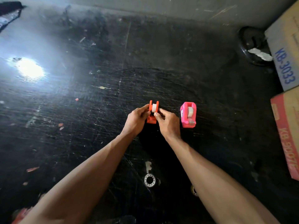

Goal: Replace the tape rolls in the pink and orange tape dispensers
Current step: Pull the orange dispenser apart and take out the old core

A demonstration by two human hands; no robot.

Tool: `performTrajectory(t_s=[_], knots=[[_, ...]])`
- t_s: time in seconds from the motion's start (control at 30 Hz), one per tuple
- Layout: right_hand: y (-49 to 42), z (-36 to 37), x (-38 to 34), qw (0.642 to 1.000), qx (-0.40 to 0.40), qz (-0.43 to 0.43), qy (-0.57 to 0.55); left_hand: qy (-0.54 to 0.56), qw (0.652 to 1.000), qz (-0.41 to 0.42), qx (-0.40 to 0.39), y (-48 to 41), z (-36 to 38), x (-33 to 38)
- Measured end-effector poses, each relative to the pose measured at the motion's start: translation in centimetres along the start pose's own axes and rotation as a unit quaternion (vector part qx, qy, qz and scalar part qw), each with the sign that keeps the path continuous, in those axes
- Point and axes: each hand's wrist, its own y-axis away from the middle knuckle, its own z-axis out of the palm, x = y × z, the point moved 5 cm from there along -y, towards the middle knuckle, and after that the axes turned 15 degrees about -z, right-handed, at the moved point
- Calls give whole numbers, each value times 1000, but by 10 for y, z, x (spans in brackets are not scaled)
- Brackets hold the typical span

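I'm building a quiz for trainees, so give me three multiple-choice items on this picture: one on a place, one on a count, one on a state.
1. Where does the pink dispenser stand relative to the orange dispenser?
A on its left
B on its right
C on top of it

2. How many cardboard boxes show?
A none
B five
C two

3. The orange dispenser is:
A gripped from both sides
B lying untouched
C inside a box

Key: 1 B, it sits just right of the orange one. 2 C, both at the right edge. 3 A, the left hand and right hand hold it.
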Motion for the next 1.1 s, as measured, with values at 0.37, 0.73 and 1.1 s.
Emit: performTrajectory(t_s=[0.37,0.73,1.1], knots=[[37,-10,7,988,40,31,-144,197,978,-17,-66,34,7,-17],[134,-14,26,917,76,166,-353,297,937,-103,-153,126,31,-39],[182,-19,16,882,62,206,-418,318,930,-104,-149,171,36,-55]])
